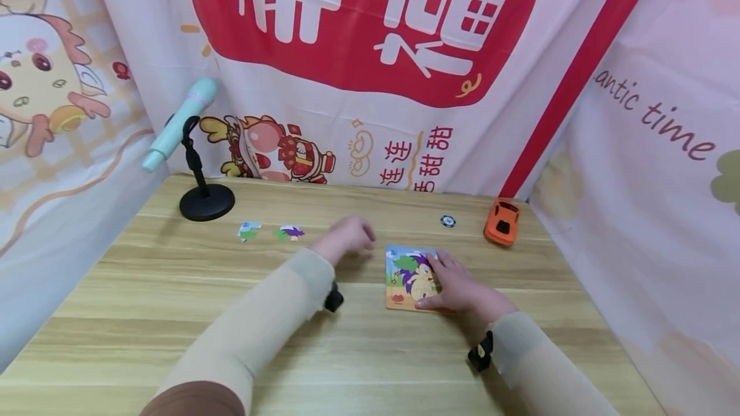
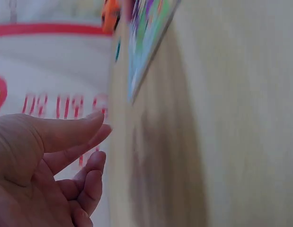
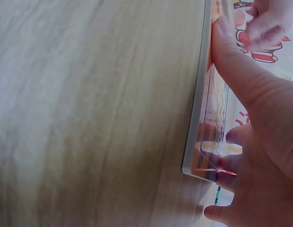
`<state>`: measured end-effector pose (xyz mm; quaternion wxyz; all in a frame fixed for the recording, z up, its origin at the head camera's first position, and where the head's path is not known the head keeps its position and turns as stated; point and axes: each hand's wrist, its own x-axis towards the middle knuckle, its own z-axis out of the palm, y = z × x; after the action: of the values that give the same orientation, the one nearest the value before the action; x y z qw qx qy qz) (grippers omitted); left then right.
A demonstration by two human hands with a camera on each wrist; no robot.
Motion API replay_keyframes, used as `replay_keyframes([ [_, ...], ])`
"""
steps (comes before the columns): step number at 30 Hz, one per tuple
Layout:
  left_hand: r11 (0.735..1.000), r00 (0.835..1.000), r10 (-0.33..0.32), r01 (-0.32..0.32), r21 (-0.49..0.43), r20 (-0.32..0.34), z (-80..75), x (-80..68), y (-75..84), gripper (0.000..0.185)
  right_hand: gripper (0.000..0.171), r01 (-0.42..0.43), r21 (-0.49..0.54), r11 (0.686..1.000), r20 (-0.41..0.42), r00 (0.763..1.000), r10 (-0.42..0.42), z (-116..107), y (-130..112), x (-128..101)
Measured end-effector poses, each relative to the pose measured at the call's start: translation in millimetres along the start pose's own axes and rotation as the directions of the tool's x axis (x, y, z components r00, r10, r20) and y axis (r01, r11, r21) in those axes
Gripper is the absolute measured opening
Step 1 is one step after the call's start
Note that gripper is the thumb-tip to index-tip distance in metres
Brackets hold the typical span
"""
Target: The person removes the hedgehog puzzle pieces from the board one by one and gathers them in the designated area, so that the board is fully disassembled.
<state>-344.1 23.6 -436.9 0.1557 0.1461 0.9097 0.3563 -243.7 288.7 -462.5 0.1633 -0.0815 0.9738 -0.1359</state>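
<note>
Mid-puzzle: right hand [image 1: 457,284] pressing flat on puzzle board [image 1: 405,278], left hand [image 1: 352,236] loose, holding nothing; next, fetching loose pieces [image 1: 272,232] across table [image 1: 173,313].

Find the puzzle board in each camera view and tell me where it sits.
Head: puzzle board centre-right on the table, under the right hand.
Left wrist: top centre, a blurred colourful slab.
Right wrist: right of centre, seen edge-on beneath the thumb.
Shared landmark: the orange toy car, also top of left wrist.
</note>
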Motion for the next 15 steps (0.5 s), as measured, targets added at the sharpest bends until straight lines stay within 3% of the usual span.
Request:
replay_keyframes([
  [2, 0.999, 0.998, 0.035, -0.035, -0.014, 0.043, 20.9, -1.7, 16.6, 0.021, 0.125, 0.005, 0.0, 1.0, 0.0, 1.0, -0.005, 0.2, 0.2, 0.1],
  [7, 0.994, 0.991, 0.093, -0.098, 0.05, 0.094, 59.4, 0.7, 46.9, 0.019, 0.126, 0.023, 0.011, 1.0, -0.008, 1.0, -0.023, 0.1, 0.9, -0.6],
  [10, 0.991, 0.991, 0.096, -0.104, 0.083, 0.095, 76.2, 5.1, 57.4, 0.02, 0.125, 0.048, 0.013, 0.999, -0.016, 0.999, -0.048, -0.3, 1.7, -0.8],
  [15, 0.984, 0.994, 0.097, -0.102, 0.144, 0.041, 100.1, 13.1, 66.5, 0.018, 0.123, 0.064, -0.002, 0.998, -0.021, 0.998, -0.065, 1.2, 5.0, 0.9],
])
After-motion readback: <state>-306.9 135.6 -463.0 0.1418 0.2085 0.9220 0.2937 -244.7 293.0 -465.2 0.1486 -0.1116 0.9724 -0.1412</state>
